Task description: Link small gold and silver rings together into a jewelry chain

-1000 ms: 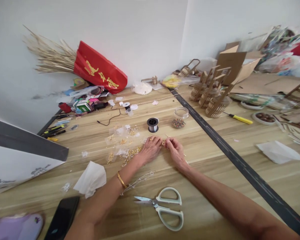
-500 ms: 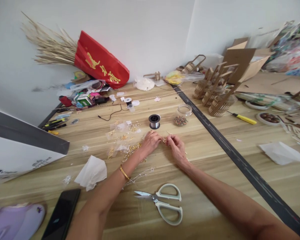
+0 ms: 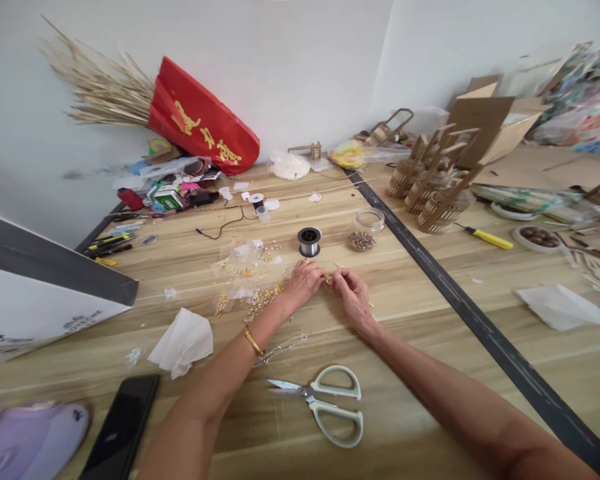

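Observation:
My left hand (image 3: 305, 281) and my right hand (image 3: 351, 291) meet just in front of a spool of clear line (image 3: 309, 243). Between their fingertips is a small gold-coloured beaded piece (image 3: 329, 279), pinched from both sides; its exact form is too small to make out. A bit of gold chain shows below the right palm. Left of my left hand lie loose gold beads (image 3: 261, 301) and small plastic bags. A silver chain (image 3: 283, 348) rests beside my left wrist, and white-handled scissors (image 3: 325, 403) lie open nearer to me.
A round clear container of mixed beads (image 3: 362, 240) stands behind my right hand. A phone (image 3: 123, 427), a white tissue (image 3: 183, 343) and a white box (image 3: 50, 300) are on the left. Small woven baskets (image 3: 443, 207) and a yellow-handled tool (image 3: 490, 238) are on the right.
My left forearm has shifted slightly to the right. Both hands stay at the same spot with the gold piece between them, and the view has tilted very slightly.

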`<state>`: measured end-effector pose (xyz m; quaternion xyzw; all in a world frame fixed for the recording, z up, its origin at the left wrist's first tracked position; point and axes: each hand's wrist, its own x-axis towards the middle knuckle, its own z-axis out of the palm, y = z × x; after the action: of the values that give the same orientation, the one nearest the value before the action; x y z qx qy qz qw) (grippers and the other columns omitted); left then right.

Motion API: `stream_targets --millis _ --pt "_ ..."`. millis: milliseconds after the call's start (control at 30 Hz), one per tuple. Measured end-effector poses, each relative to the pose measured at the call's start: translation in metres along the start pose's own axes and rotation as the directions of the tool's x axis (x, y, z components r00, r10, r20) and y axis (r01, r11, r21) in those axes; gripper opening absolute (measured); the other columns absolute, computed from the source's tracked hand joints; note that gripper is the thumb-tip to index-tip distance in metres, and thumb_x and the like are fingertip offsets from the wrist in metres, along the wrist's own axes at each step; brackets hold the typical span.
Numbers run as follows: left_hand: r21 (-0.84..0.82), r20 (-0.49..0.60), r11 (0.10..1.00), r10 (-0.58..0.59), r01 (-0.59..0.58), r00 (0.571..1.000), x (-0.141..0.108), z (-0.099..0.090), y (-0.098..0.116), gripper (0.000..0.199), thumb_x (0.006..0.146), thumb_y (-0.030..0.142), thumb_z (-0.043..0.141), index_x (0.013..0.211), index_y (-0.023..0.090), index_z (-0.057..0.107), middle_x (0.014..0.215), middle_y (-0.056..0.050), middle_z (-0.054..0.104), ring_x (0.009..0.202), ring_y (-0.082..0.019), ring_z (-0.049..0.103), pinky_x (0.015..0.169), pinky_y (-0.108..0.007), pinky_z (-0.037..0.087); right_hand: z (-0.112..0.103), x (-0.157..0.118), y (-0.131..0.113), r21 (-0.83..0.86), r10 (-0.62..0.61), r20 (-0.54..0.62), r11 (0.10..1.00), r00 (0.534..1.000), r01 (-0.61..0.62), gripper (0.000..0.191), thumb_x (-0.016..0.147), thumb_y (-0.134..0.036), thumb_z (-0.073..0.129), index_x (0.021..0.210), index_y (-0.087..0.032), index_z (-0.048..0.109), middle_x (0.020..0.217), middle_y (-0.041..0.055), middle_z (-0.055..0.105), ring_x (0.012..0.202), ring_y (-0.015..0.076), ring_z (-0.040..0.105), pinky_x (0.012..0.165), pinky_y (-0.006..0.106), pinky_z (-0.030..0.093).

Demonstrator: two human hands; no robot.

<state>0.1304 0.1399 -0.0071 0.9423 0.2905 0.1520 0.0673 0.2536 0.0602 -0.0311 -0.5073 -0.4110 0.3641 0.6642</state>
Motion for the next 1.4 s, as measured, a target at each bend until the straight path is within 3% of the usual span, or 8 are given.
stream_targets --millis 267,367,433,500,600,767,967,1400 --pt "-0.118 -0.053 0.992 -0.041 0.034 0.998 0.002 -0.005 0.002 0.02 0.087 0.02 0.049 0.076 0.016 0.065 0.082 -0.007 0.063 0.09 -0.022 0.053 0.087 -0.038 0.04 0.001 -0.002 -0.008 -0.018 -0.016 0.018 1.0 1.0 0.016 0.026 0.083 -0.044 0.054 0.076 -0.019 0.055 0.067 -0.0012 0.053 0.065 0.0131 0.048 0.066 0.026 0.04" --pt "-0.39 -0.162 0.905 -0.246 0.167 0.956 -0.008 -0.017 0.007 0.013 0.081 0.021 0.058 0.071 0.017 0.065 0.078 -0.006 0.065 0.085 -0.021 0.055 0.085 -0.038 0.042 0.002 -0.004 -0.013 -0.065 -0.034 0.029 0.997 0.999 0.036 0.026 0.083 -0.044 0.053 0.074 -0.019 0.055 0.066 -0.0011 0.052 0.065 0.0135 0.048 0.065 0.026 0.04" --pt "-0.685 -0.139 0.684 -0.462 0.251 0.876 -0.022 -0.027 0.012 0.009 0.076 0.023 0.063 0.073 0.016 0.066 0.075 -0.005 0.065 0.076 -0.018 0.057 0.076 -0.032 0.045 0.003 -0.008 -0.015 -0.106 -0.051 0.052 0.993 0.997 0.056 0.026 0.082 -0.043 0.055 0.073 -0.02 0.055 0.067 -0.0007 0.053 0.066 0.0143 0.049 0.065 0.026 0.041" --pt "-0.92 0.003 0.313 -0.598 0.237 0.802 -0.04 -0.038 0.019 0.014 0.071 0.028 0.068 0.075 0.015 0.066 0.069 -0.002 0.063 0.065 -0.013 0.056 0.066 -0.027 0.044 0.005 -0.012 -0.019 -0.131 -0.071 0.093 0.988 0.993 0.082 0.024 0.081 -0.043 0.057 0.075 -0.02 0.058 0.07 0.0004 0.056 0.068 0.0155 0.052 0.066 0.027 0.042" --pt "-0.982 0.183 -0.151 -0.627 0.113 0.757 -0.069 -0.05 0.028 0.019 0.062 0.026 0.075 0.072 0.013 0.066 0.062 0.001 0.061 0.059 -0.009 0.054 0.063 -0.023 0.043 0.009 -0.021 -0.031 -0.165 -0.121 0.181 0.975 0.976 0.151 0.02 0.082 -0.04 0.058 0.077 -0.021 0.06 0.071 0.0009 0.058 0.068 0.0161 0.054 0.065 0.027 0.043" --pt "-0.894 0.316 -0.448 -0.61 0.013 0.727 -0.102 -0.059 0.039 0.018 0.06 0.02 0.077 0.07 0.014 0.064 0.063 0.001 0.061 0.061 -0.009 0.057 0.061 -0.022 0.045 0.021 -0.036 -0.062 -0.252 -0.274 0.387 0.887 0.881 0.386 0.015 0.086 -0.032 0.057 0.077 -0.022 0.062 0.074 0.0029 0.063 0.07 0.0176 0.057 0.066 0.03 0.044" --pt "-0.86 0.327 -0.509 -0.599 -0.032 0.731 -0.113 -0.059 0.041 0.014 0.064 0.018 0.075 0.073 0.014 0.065 0.067 0.001 0.063 0.067 -0.01 0.06 0.068 -0.025 0.048 0.04 -0.038 -0.086 -0.204 -0.284 0.578 0.857 0.765 0.472 0.016 0.09 -0.028 0.051 0.08 -0.021 0.062 0.075 0.0027 0.062 0.07 0.0166 0.058 0.065 0.029 0.045" --pt "-0.866 0.305 -0.494 -0.643 -0.077 0.703 -0.126 -0.057 0.03 0.017 0.056 0.014 0.081 0.07 0.013 0.072 0.066 -0.002 0.069 0.064 -0.01 0.061 0.068 -0.024 0.047 0.062 -0.036 -0.075 -0.165 -0.309 0.638 0.84 0.705 0.517 0.012 0.093 -0.026 0.043 0.089 -0.023 0.054 0.078 0.0027 0.055 0.073 0.0163 0.054 0.068 0.029 0.043"
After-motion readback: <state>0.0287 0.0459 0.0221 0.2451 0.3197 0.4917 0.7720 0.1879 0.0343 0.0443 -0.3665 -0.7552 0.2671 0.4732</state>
